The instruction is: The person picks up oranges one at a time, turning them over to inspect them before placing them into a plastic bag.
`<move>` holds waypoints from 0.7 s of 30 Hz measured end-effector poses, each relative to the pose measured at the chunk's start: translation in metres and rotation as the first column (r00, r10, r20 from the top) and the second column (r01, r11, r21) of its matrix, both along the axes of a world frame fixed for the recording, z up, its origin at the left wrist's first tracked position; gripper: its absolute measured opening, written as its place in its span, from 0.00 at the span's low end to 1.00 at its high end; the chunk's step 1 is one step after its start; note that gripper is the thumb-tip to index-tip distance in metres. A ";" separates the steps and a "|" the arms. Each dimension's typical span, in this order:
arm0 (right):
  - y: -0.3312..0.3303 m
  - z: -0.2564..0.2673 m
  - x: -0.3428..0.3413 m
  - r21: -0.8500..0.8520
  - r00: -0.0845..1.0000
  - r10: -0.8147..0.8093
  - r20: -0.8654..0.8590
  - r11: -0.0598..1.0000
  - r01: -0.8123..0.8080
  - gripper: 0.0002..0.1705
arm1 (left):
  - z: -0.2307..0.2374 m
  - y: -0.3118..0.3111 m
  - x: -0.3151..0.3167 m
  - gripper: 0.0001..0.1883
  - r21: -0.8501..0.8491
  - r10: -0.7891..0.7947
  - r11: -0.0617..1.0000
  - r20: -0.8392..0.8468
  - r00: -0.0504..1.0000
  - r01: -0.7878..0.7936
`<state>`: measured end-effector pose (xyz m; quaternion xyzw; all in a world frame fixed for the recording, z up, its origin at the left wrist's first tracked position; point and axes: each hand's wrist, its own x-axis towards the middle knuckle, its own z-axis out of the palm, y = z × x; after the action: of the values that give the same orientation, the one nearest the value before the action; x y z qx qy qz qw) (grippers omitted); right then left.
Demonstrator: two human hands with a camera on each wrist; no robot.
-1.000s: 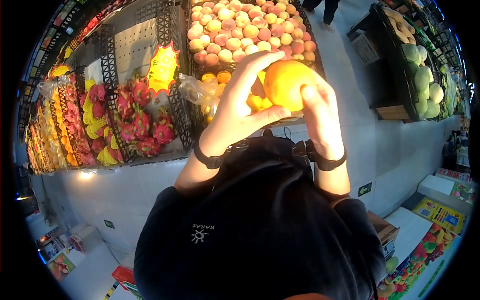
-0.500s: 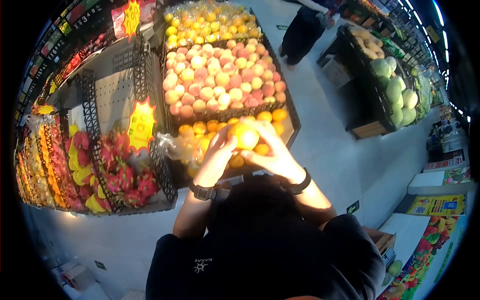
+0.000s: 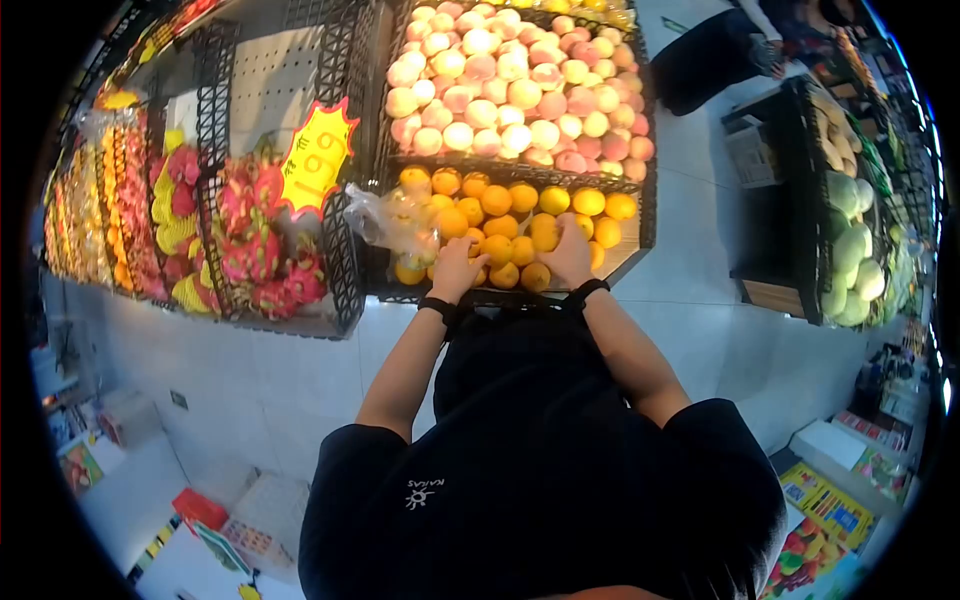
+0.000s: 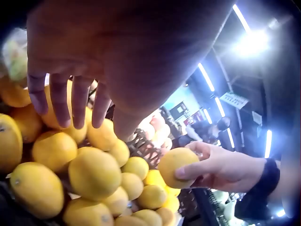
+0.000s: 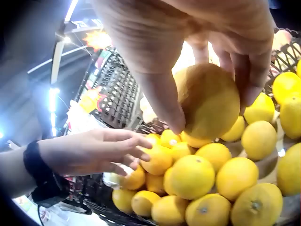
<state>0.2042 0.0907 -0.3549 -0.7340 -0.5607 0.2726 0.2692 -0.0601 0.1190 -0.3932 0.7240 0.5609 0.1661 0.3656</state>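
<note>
My right hand [image 3: 571,256] grips an orange [image 5: 209,101] between thumb and fingers, over the right part of the crate. The left wrist view also shows this orange, raised above the others. To its left, my left hand [image 3: 458,270] hovers low over the near part of the orange pile, holding nothing. Its fingers [image 4: 57,101] point down, spread a little apart, close over the fruit. Several loose oranges [image 5: 193,176] lie heaped beneath both hands.
Peaches [image 3: 520,90] fill the compartment behind the oranges. A clear plastic bag [image 3: 395,222] lies at the orange crate's left side. Further left are dragon fruit [image 3: 250,230] and a yellow price sign [image 3: 317,158]. Green melons [image 3: 850,250] sit on a stand at right; another person [image 3: 705,60] stands beyond.
Both hands were together around one orange, lifted close to the head camera a second ago. They have lowered to the crate and parted; the left has let go, and the right holds an orange.
</note>
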 end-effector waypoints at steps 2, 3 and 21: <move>0.008 -0.020 0.014 0.020 0.996 -0.087 -0.013 0.996 0.087 0.37 | -0.018 -0.017 -0.007 0.22 -0.005 0.023 1.000 -0.128 0.991 -0.024; 0.011 -0.031 0.017 0.066 0.991 -0.122 -0.061 0.990 0.126 0.37 | -0.021 -0.025 -0.009 0.24 -0.046 0.006 0.999 -0.191 0.982 -0.015; 0.057 -0.065 -0.009 -0.126 0.886 0.279 0.372 0.960 -0.249 0.36 | -0.021 0.026 0.058 0.23 0.138 0.160 0.977 0.027 0.987 -0.162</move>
<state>0.1953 0.1480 -0.4197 -0.6995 -0.6868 0.1775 0.0865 -0.0019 0.1450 -0.4145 0.6988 0.6017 0.2396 0.3037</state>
